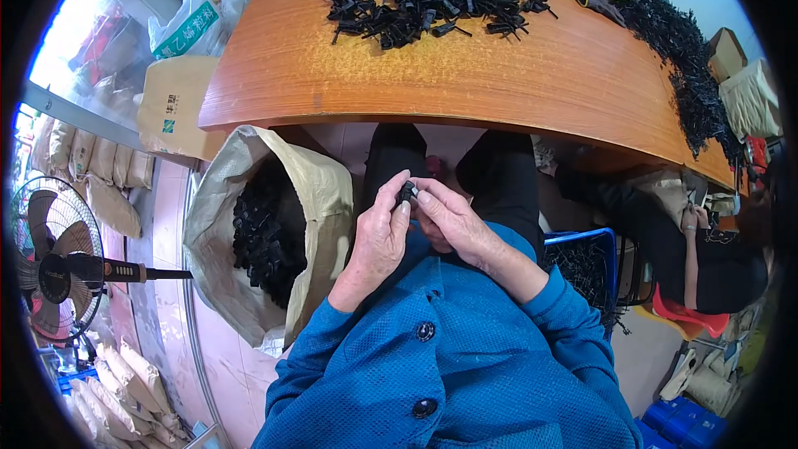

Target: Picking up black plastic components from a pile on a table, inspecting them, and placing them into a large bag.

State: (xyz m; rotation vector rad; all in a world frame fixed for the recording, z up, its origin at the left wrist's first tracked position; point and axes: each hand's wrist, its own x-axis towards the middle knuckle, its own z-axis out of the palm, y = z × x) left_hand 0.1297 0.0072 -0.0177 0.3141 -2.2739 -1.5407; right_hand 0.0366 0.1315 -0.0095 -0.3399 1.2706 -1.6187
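In front of my lap both hands meet around a small black plastic part point(406, 192). My left hand point(380, 229) pinches it between thumb and fingers. My right hand point(457, 220) closes on it from the other side, its thumb and forefinger at the part's edge; its lower fingers are partly hidden. Just left of my hands stands an open woven sack point(326, 191) with many black plastic parts point(264, 237) inside. A heap of similar black parts point(416, 2) lies on the wooden table point(399, 87) ahead of me.
A blue crate point(613, 270) of black pieces stands by my right side. Farther right another person point(692, 258) sits near a large black pile point(690, 58) on the table. A standing fan point(56, 270), a cardboard box point(176, 104) and stacked sacks point(120, 387) are on the left.
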